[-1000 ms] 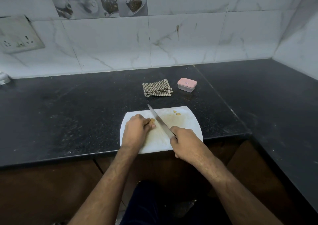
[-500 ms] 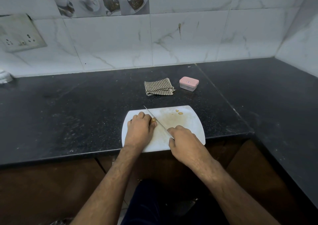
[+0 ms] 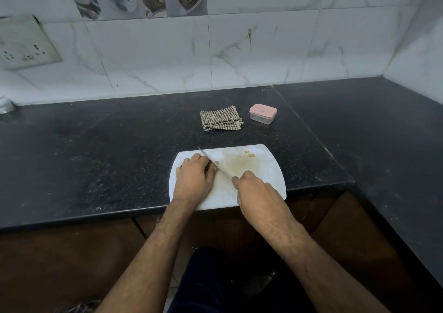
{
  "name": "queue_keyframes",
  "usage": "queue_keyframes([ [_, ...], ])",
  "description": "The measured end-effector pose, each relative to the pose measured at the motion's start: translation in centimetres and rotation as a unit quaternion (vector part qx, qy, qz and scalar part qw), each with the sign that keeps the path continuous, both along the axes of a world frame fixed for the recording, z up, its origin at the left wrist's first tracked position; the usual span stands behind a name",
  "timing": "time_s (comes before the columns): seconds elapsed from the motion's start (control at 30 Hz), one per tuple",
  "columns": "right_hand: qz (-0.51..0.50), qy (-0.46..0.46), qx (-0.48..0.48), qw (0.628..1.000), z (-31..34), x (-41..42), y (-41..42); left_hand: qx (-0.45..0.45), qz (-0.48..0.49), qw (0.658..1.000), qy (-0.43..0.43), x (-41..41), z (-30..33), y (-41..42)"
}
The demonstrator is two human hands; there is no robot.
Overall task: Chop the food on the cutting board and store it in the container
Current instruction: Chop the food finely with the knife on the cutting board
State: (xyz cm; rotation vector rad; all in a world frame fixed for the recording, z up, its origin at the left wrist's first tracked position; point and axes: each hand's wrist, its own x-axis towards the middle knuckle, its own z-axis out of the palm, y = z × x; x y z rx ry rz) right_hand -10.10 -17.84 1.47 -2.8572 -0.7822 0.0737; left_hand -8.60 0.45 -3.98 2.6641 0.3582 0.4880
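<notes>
A white cutting board (image 3: pixel 268 176) lies at the counter's front edge, stained yellow-brown in the middle. My left hand (image 3: pixel 194 178) presses a small piece of tan food (image 3: pixel 212 166) under its fingertips; most of the piece is hidden. My right hand (image 3: pixel 256 193) grips the handle of a knife (image 3: pixel 212 162), whose blade runs up-left across the board and rests against my left fingertips. Two small cut bits (image 3: pixel 249 154) lie near the board's far edge. A small clear container with a pink lid (image 3: pixel 262 113) stands shut behind the board.
A folded checked cloth (image 3: pixel 220 121) lies left of the container. The black stone counter (image 3: pixel 96 159) turns a corner along the right side. A tiled wall stands behind, with a switch plate (image 3: pixel 26 42) at far left.
The knife blade has slid toward my left fingertips and lowered onto the food. My right hand has shifted slightly left. The cut bits and container stay put.
</notes>
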Motion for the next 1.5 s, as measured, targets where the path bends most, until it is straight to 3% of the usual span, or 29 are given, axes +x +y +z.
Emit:
queue_keyframes([
  [0.3,0.006,0.001,-0.005,1.0,0.1,0.7,0.3,-0.061,-0.016,0.998,-0.012,0.3,-0.2,0.8],
  [1.1,-0.05,0.038,0.107,0.992,-0.9,1.2,-0.5,-0.055,-0.004,0.998,-0.023,0.5,-0.8,0.8],
  [1.3,-0.061,0.06,0.106,0.991,-0.4,1.4,-0.5,-0.17,0.006,0.985,0.019,1.3,0.2,1.5],
  [1.43,-0.073,0.051,0.108,0.99,-0.2,1.4,-0.6,-0.13,0.011,0.991,0.028,1.4,1.2,1.0],
  [1.5,-0.079,0.047,0.112,0.989,-0.1,1.4,-1.0,-0.156,-0.004,0.988,0.012,1.3,1.3,0.5],
])
